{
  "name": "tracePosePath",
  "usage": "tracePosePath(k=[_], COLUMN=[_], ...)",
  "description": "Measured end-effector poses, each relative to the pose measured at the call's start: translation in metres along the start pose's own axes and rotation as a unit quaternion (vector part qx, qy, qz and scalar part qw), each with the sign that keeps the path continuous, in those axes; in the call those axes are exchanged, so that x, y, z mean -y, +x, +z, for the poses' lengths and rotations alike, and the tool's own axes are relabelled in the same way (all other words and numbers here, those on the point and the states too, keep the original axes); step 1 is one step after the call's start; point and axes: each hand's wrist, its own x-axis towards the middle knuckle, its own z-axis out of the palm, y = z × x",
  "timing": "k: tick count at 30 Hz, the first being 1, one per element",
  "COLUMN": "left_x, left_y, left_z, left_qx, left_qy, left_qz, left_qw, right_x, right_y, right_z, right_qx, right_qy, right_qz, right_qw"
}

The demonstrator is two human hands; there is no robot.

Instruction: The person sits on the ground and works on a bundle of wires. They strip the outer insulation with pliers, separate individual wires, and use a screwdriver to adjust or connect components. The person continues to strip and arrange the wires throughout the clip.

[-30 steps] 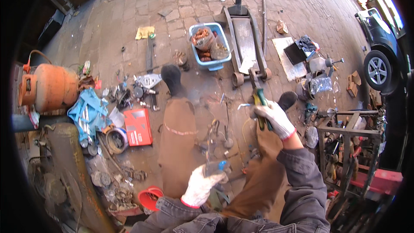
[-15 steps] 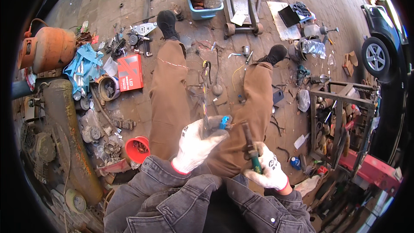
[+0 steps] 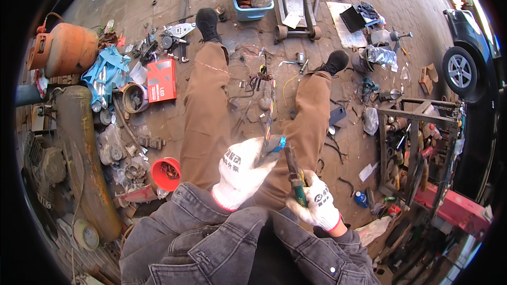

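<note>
My left hand (image 3: 240, 168), in a white printed work glove, is closed around a wiring harness (image 3: 271, 113). Its colored wires run up and away from the glove to a tangle of ends beyond my knees. A blue connector (image 3: 282, 143) sticks out past the left fingertips. In the same kind of glove, my right hand (image 3: 320, 201) grips a green-handled tool (image 3: 299, 192) with a dark, worn metal shaft. The shaft's tip points up beside the connector; whether they touch I cannot tell. The fingers partly cover the handle.
On the left lie an orange gas cylinder (image 3: 73, 48), a red box (image 3: 161, 81) and a red bucket (image 3: 160, 173). Ahead stand a blue basket (image 3: 252, 15) and a floor jack (image 3: 292, 0). A metal rack (image 3: 417, 119) and a car wheel (image 3: 460, 68) are on the right.
The green-handled tool has moved left, closer to the blue connector. My left hand has turned slightly, and the wires have swung to the right.
</note>
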Motion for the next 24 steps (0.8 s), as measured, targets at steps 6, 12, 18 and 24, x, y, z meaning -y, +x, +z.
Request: tracePosePath(k=[6,12,18,24], left_x=[0.000,0.003,0.010,0.020], left_y=[0.002,0.001,-0.002,-0.001], left_z=[-0.006,-0.010,-0.013,-0.016], left_qx=[0.001,0.013,0.059,0.002], left_qy=[0.044,0.028,-0.108,0.067], left_qz=[0.083,0.099,0.043,0.176], left_qw=[0.996,0.995,0.992,0.982], right_x=[-0.009,-0.016,-0.025,-0.027], right_y=[-0.005,-0.015,-0.027,-0.027], right_z=[0.008,0.008,0.015,0.017], right_qx=[-0.008,0.094,0.105,0.092], right_qy=[0.040,0.339,0.430,0.370], right_qz=[-0.048,0.043,0.074,0.127], right_qw=[0.998,0.935,0.894,0.916])
